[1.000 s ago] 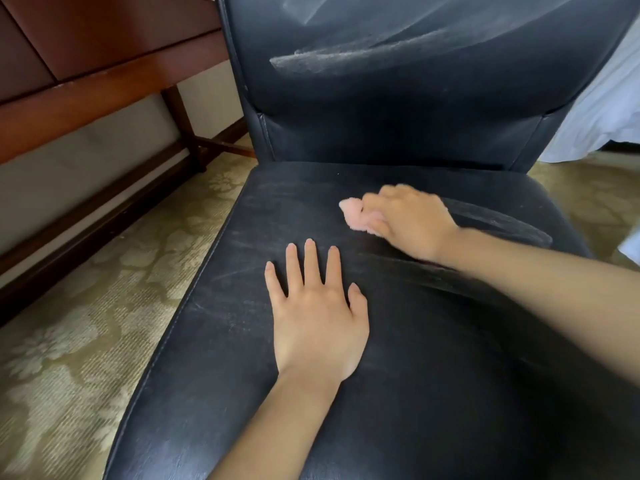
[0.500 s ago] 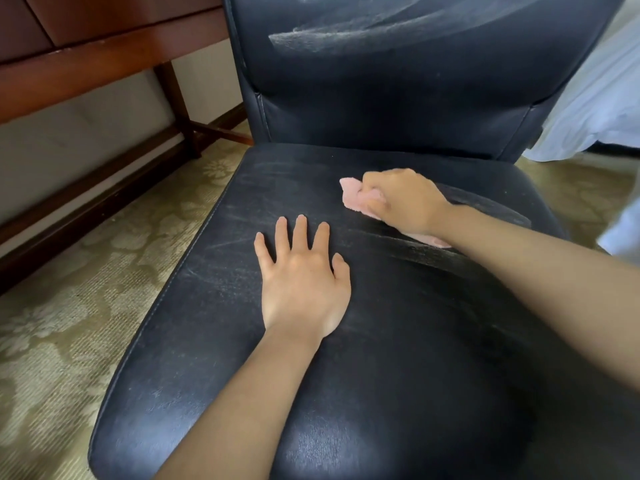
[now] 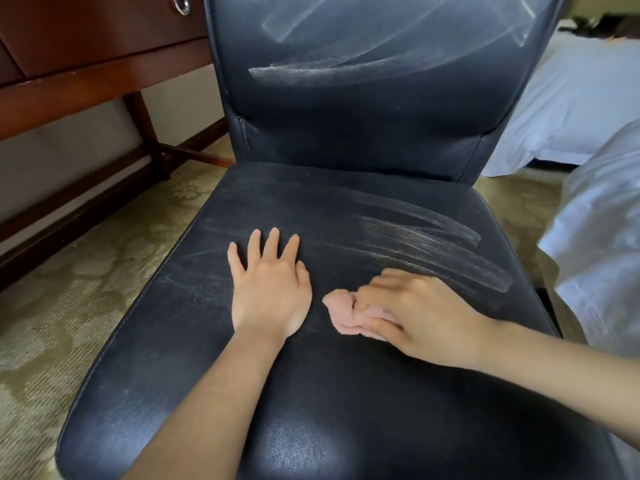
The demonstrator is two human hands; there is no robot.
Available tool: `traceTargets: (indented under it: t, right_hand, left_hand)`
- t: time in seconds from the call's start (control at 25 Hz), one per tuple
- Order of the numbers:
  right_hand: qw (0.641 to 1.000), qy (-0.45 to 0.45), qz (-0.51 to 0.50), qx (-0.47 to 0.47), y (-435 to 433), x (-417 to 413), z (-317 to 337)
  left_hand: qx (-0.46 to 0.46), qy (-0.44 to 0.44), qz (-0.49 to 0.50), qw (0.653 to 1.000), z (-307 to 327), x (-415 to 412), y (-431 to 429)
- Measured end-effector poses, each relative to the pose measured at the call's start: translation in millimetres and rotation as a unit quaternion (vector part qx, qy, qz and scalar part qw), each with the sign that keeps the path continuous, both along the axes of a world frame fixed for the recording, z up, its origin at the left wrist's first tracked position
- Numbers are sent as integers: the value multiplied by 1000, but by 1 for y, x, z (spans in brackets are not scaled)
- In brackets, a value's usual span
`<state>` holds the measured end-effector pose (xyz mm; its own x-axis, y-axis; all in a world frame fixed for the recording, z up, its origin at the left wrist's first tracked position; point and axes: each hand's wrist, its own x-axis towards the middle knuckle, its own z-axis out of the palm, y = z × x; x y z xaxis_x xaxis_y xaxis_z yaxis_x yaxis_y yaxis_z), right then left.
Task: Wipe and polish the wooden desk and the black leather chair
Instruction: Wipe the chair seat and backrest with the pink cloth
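left hand [image 3: 270, 289]: flat on the seat, palm down, fingers straight and a little spread, tips toward the backrest; it holds nothing.
right hand [image 3: 415, 313]: fingers and thumb curled round the cloth, pressing it on the seat just right of the left hand; the fingers are slightly blurred.
cloth [image 3: 341, 311]: pink and bunched, sticking out of the right hand toward the left hand's thumb side; close to it, with a narrow strip of leather between them.
chair [image 3: 363, 133]: black leather, filling the middle of the view, between the table on the left and the bed on the right.
seat [image 3: 214, 341]: both hands lie on its middle; there are fine scuffs on the left part and a glossy highlight near the front edge.
streaks [image 3: 433, 244]: pale bands across the right half of the seat, behind the right hand.
backrest [image 3: 346, 188]: upright behind the seat, with pale arcing smears [image 3: 346, 69] across its upper part.
table [image 3: 86, 81]: dark red-brown wood, upper left, with a metal ring pull [image 3: 180, 3] on a drawer front at the top edge; one leg [image 3: 145, 133] goes down to the floor beside the chair.
carpet [image 3: 69, 306]: olive, with a pale flower pattern, under the table and chair.
bed [image 3: 571, 105]: white bedding to the right of the chair.
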<state>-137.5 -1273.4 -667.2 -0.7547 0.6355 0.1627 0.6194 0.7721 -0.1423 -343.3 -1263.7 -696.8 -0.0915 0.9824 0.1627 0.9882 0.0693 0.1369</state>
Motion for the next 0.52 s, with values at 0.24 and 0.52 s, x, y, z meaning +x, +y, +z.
traceTargets:
  t: [0.24,0.52]
  right_hand:
    - [990,-46,-114,62,61,-16,-2]
    - [967,-103,-227,58,146,-27,0]
  left_hand:
    - [10,-2,-7,1000,-2,-6,4]
    - [25,-2,-13,1000,-3,-10,8]
